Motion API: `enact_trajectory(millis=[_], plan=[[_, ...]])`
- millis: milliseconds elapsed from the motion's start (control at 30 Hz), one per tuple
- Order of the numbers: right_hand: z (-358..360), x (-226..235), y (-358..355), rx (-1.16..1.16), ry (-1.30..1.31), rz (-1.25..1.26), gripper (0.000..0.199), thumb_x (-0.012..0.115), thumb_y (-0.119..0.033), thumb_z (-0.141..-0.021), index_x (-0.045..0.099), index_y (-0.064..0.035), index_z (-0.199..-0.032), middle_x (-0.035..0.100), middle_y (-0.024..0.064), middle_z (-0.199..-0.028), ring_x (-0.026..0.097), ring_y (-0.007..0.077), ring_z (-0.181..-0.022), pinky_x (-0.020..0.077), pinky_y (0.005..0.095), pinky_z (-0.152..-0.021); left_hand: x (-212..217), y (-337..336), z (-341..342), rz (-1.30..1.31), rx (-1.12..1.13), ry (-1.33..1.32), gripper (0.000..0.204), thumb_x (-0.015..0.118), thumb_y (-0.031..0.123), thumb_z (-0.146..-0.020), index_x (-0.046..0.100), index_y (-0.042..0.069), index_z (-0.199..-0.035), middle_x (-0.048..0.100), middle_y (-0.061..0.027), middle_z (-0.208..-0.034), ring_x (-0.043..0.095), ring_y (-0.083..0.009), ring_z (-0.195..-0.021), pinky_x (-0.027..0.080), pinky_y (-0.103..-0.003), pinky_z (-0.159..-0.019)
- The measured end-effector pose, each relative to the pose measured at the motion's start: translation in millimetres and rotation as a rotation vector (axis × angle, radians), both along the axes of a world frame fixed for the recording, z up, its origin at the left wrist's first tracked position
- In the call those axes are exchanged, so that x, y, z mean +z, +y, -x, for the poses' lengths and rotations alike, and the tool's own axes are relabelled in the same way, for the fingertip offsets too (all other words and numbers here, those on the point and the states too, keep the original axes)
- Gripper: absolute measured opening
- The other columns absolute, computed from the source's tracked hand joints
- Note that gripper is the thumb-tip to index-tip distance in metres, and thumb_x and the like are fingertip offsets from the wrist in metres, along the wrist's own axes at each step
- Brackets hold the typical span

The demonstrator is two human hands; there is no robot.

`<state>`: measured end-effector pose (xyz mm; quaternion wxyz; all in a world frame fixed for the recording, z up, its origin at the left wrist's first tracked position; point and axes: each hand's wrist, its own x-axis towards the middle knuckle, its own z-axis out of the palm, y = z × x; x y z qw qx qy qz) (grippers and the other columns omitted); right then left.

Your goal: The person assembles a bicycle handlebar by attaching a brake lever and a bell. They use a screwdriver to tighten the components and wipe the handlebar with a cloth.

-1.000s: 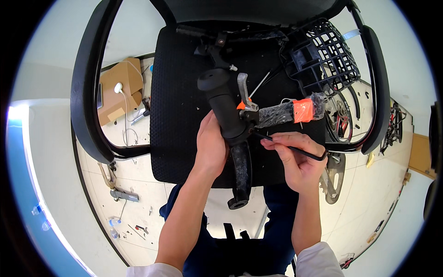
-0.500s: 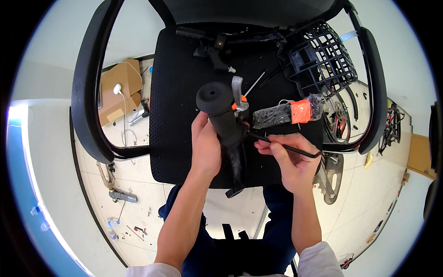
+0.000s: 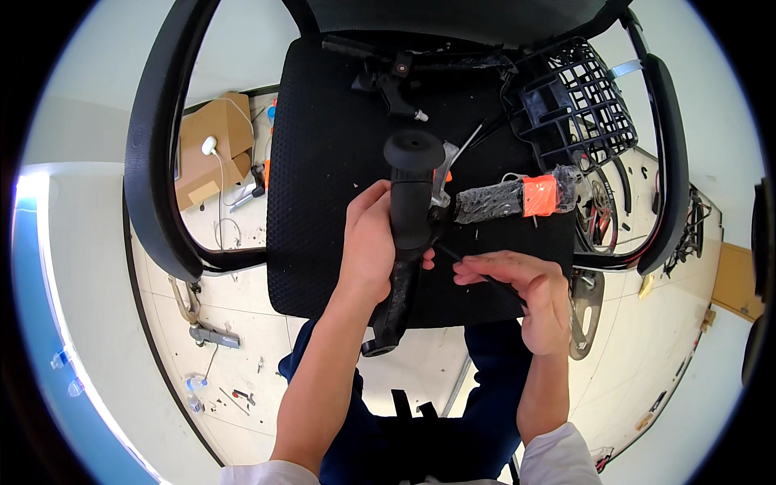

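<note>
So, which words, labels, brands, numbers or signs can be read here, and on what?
None can be read.
The black grip in the left hand shows no legible text.
Any marks on the orange band or the grey piece on the floor are too small or blurred.

The left forearm (image 3: 327,372) slants inward from the lower edge; the right forearm (image 3: 541,396) stands nearly upright. The left hand (image 3: 369,242) curls in a grip, fingertips (image 3: 428,259) peeking out to its right. The right hand (image 3: 529,287) bends leftward at the wrist, the 2 hands apart
</note>
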<state>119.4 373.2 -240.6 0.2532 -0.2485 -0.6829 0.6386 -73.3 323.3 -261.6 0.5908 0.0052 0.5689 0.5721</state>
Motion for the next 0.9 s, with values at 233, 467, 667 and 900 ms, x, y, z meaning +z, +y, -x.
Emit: enact_trajectory(millis=[233,467,667,900], plan=[[13,2,-15,-0.191,0.003,0.336,0.088,0.016,-0.059,-0.101,0.063,0.0144,-0.107,0.067,0.0252,-0.090,0.069,0.0327,-0.081,0.0553,0.0417,-0.080,-3,-5,-8,-0.165,0.156,0.149,0.020,0.034,0.013,-0.095,0.051,0.002,-0.095,0.060,-0.0113,-0.071,0.059,-0.0172,-0.048,0.049,-0.028,-0.040],[13,-5,-15,-0.273,0.158,0.712,0.089,0.011,-0.060,-0.100,0.064,0.0107,-0.104,0.067,0.0272,-0.086,0.069,0.0385,-0.077,0.0571,0.0444,-0.077,-4,-9,-10,-0.297,0.179,0.285,0.018,0.036,0.011,-0.095,0.050,0.001,-0.096,0.062,-0.0123,-0.072,0.060,-0.0161,-0.049,0.049,-0.027,-0.041],[14,2,-12,-0.228,0.076,0.581,0.075,0.020,-0.050,-0.104,0.063,0.0125,-0.107,0.066,0.0270,-0.087,0.070,0.0375,-0.081,0.0597,0.0425,-0.073,-10,-7,-4,-0.269,0.138,0.239,0.028,0.037,0.017,-0.097,0.051,-0.002,-0.113,0.063,-0.0140,-0.073,0.060,-0.0184,-0.050,0.050,-0.028,-0.041],[11,11,-9,-0.069,-0.028,0.281,0.035,0.041,-0.013,-0.104,0.060,0.0137,-0.113,0.067,0.0205,-0.093,0.070,0.0261,-0.086,0.0592,0.0358,-0.079,-13,-7,1,-0.033,0.093,0.128,0.049,0.038,0.025,-0.098,0.032,-0.002,-0.139,0.062,-0.0168,-0.080,0.061,-0.0217,-0.053,0.053,-0.033,-0.045]])
